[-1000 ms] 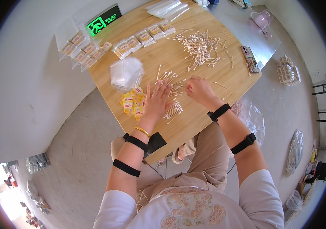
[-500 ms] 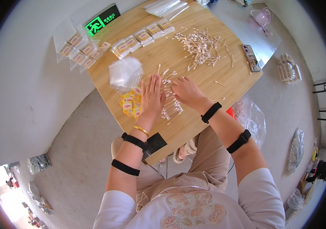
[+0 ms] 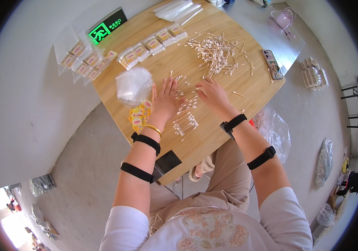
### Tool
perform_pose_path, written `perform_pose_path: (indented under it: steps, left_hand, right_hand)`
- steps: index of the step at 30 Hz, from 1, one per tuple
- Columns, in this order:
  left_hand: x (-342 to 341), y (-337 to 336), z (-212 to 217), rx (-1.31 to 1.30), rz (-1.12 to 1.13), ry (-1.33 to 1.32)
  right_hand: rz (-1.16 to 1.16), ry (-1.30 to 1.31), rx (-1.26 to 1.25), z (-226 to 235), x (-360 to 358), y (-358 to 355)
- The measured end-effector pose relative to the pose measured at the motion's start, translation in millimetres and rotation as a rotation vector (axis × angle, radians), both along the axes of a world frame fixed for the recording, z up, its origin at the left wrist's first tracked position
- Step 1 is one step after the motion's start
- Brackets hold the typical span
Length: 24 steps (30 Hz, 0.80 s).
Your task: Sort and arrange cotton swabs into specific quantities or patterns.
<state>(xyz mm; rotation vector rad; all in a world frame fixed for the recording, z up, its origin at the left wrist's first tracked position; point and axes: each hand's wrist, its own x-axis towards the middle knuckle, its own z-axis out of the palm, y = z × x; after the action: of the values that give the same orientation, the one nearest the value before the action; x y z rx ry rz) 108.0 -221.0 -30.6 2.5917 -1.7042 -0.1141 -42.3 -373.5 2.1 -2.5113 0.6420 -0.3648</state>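
Green-lit rectangular sign [image 3: 107, 27] stood at the round wooden table [image 3: 229, 121] far edge, clear packets [image 3: 145, 45] in a row beside it | left hand [image 3: 164, 100] lay flat, fingers spread, on thin white-tipped cotton swabs [image 3: 186, 113] | right hand [image 3: 213, 95] curled, pinching swabs | yellow labels [image 3: 139, 117] near table's left edge.

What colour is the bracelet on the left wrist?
Gold. The bracelet shows best in the head view, just above a black strap.

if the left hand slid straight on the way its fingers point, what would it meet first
The left hand lies flat, fingers pointing up the table. Just past the fingertips lie a few loose swabs; those probably come first. Beyond is bare wood, then the row of small packets.
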Motion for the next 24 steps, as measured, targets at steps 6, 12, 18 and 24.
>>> perform_pose_path:
  steps: [6, 12, 18, 24]
  left_hand:
    - [12.5, 15.4, -0.7, -0.039, -0.143, 0.05]
    - [9.3, 26.6, 5.4, -0.15, -0.176, 0.123]
    - [12.5, -5.6, -7.1, -0.391, 0.027, 0.242]
    - [15.4, 3.3, 4.6, -0.177, -0.22, 0.237]
  right_hand:
    - [-0.007, -0.031, 0.03, -13.7, 5.0, 2.7]
    - [-0.049, -0.094, 0.134, -12.0, -7.3, 7.4]
    - [-0.046, -0.156, 0.131, -16.9, -8.2, 16.1]
    - [-0.075, -0.201, 0.237, -13.8, -14.8, 18.2]
